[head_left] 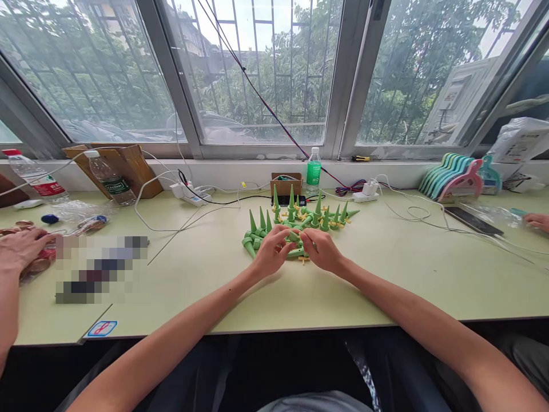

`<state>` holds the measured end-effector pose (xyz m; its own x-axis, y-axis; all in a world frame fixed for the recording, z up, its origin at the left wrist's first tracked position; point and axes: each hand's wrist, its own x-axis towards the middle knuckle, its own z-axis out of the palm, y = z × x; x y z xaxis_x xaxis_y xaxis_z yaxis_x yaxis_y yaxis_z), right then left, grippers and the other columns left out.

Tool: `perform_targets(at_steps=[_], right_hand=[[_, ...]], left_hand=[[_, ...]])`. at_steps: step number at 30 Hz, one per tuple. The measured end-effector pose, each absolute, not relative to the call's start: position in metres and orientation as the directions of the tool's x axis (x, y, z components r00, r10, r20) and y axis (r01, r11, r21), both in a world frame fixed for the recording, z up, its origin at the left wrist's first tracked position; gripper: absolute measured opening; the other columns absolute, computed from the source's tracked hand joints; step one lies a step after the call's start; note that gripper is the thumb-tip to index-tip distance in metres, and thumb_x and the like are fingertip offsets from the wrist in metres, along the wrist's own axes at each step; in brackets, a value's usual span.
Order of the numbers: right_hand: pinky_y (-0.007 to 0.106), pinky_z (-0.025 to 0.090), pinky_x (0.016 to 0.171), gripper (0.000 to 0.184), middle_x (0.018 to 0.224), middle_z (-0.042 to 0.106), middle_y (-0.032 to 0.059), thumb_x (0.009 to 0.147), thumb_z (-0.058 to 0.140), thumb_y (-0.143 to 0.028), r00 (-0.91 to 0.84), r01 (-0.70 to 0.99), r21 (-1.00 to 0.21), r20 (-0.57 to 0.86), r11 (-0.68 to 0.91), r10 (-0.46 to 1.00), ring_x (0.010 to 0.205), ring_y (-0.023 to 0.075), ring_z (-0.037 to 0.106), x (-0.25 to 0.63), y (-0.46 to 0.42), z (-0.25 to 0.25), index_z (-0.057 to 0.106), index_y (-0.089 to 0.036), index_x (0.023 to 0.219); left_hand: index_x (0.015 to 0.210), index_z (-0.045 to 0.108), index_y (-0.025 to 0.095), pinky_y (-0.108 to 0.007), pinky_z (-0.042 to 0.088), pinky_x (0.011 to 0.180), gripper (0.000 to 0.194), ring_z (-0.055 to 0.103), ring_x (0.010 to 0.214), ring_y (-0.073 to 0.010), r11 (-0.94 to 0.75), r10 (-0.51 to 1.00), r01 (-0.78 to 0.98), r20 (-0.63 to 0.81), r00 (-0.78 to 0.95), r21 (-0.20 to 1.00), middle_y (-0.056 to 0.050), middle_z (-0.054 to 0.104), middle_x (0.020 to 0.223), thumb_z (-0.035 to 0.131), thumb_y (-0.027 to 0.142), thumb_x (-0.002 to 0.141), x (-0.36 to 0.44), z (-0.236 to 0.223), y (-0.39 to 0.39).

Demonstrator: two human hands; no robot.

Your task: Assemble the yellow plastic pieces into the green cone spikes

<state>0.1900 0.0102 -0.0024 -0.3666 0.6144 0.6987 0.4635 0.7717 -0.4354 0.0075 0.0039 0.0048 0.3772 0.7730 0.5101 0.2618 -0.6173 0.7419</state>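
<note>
My left hand [271,252] and my right hand [322,249] meet over the middle of the pale green table [386,274], both closed on one green cone-shaped plastic piece [294,236] held between the fingertips. Just behind them lies a heap of several green cones [300,220], some standing upright on their bases, some lying flat, with small yellow cross-shaped parts [304,260] among them. Part of the held piece is hidden by my fingers.
A small cardboard box [286,183] and a green bottle [313,169] stand behind the heap. White power strips [191,194] and cables run along the back. Another person's hand [21,246] rests at far left; another hand [536,221] at far right. Water bottles [107,177] stand at back left.
</note>
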Motion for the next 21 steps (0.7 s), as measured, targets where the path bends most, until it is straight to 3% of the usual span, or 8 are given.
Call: perform_targets(at_steps=[8, 13, 18, 21], right_hand=[[0.026, 0.033, 0.060, 0.039, 0.062, 0.049, -0.0002, 0.101, 0.031, -0.034, -0.351, 0.431, -0.477, 0.693, 0.766, 0.630, 0.058, 0.0125, 0.044, 0.190, 0.009, -0.003, 0.044, -0.020, 0.068], [0.026, 0.034, 0.061, 0.037, 0.065, 0.049, 0.0000, 0.101, 0.034, -0.033, -0.314, 0.442, -0.472, 0.715, 0.763, 0.624, 0.060, 0.0126, 0.044, 0.191, 0.010, -0.003, 0.046, -0.020, 0.069], [0.026, 0.036, 0.063, 0.033, 0.068, 0.051, 0.0007, 0.100, 0.037, -0.032, -0.306, 0.446, -0.468, 0.721, 0.763, 0.622, 0.063, 0.0128, 0.046, 0.191, 0.010, -0.002, 0.047, -0.020, 0.071], [0.026, 0.037, 0.065, 0.032, 0.070, 0.054, 0.0015, 0.100, 0.038, -0.031, -0.316, 0.429, -0.462, 0.728, 0.776, 0.608, 0.065, 0.0133, 0.048, 0.191, 0.010, -0.002, 0.048, -0.019, 0.072]], left_hand=[[0.117, 0.063, 0.026, -0.018, 0.045, 0.045, 0.030, 0.047, 0.057, -0.0051, -0.605, 0.788, 0.271, 0.514, 0.338, 0.749, -0.008, 0.051, 0.109, 0.054, 0.036, 0.090, 0.010, 0.003, 0.007], [0.121, 0.055, 0.024, -0.017, 0.040, 0.039, 0.039, 0.046, 0.046, -0.0014, -0.477, 0.859, 0.162, 0.420, 0.291, 0.864, -0.005, 0.054, 0.105, 0.060, 0.039, 0.086, 0.013, 0.007, 0.004], [0.105, 0.052, 0.018, -0.018, 0.035, 0.035, 0.036, 0.047, 0.041, -0.0052, -0.232, 0.916, -0.033, 0.230, 0.330, 0.972, 0.001, 0.056, 0.075, 0.058, 0.047, 0.086, 0.013, 0.015, 0.001], [0.093, 0.053, 0.016, -0.018, 0.037, 0.037, 0.036, 0.049, 0.042, -0.0057, -0.158, 0.897, -0.109, 0.189, 0.399, 0.981, 0.001, 0.058, 0.071, 0.052, 0.052, 0.088, 0.012, 0.017, 0.000]])
